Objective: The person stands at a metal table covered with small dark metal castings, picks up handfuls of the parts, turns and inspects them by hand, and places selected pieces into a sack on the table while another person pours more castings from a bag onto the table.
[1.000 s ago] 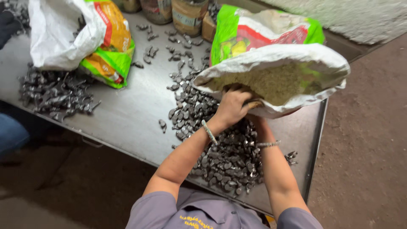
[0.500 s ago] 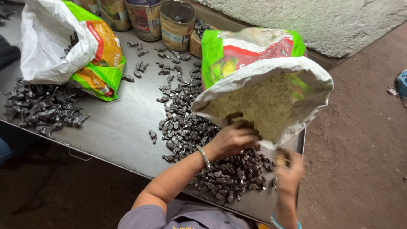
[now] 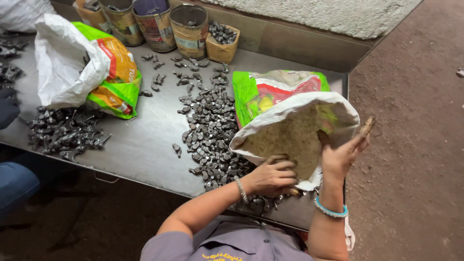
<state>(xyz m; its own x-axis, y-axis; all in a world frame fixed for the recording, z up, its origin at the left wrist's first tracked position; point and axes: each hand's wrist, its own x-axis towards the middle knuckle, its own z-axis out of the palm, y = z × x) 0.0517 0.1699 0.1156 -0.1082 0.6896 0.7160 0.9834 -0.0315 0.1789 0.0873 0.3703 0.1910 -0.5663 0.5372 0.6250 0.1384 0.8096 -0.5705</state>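
Note:
A white woven sack (image 3: pixel 270 123) with green and red print lies open on the grey metal table (image 3: pixel 145 154), full of pale brown powder (image 3: pixel 295 140). My left hand (image 3: pixel 270 176) curls over the sack's lower rim. At the sack's right rim, my dusty right hand (image 3: pixel 343 150) is raised, thumb inside the mouth and fingers stretched up outside. Dark small metal pieces (image 3: pixel 212 130) are heaped just left of the sack and partly under it.
A second white, green and orange sack (image 3: pixel 87 72) lies at the left with another heap of dark pieces (image 3: pixel 63 130) in front. Tin cans (image 3: pixel 188 29) and a small box of pieces (image 3: pixel 222 43) stand at the back. Another person's dark glove (image 3: pixel 8 107) shows at the far left.
My right hand has risen from low beside the table's edge to the sack's right rim. My left hand stays on the lower rim, and the sack's mouth is spread wider.

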